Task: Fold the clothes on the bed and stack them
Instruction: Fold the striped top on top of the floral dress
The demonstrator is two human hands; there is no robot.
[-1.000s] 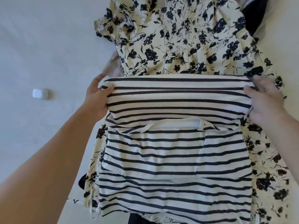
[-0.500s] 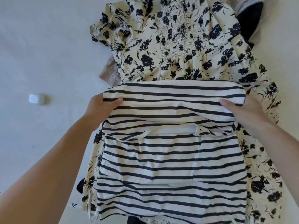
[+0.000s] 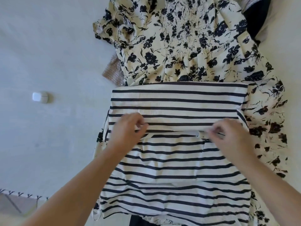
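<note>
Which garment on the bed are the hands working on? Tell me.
The striped shirt, white with dark horizontal stripes. Both the left hand and right hand pinch its folded edge. It lies on top of the floral dress, which neither hand touches.

a small white case (image 3: 40,97) lay alone on the pale sheet (image 3: 48,54) well to the left, and at the lower left corner the sheet's edge carried a row of dark stitches (image 3: 21,194).

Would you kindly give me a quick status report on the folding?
Left hand and right hand pinching folded edge of black-and-white striped cotton top. Top half-folded, lying on cream floral dress. Small white case lies apart on bed, left.
</note>
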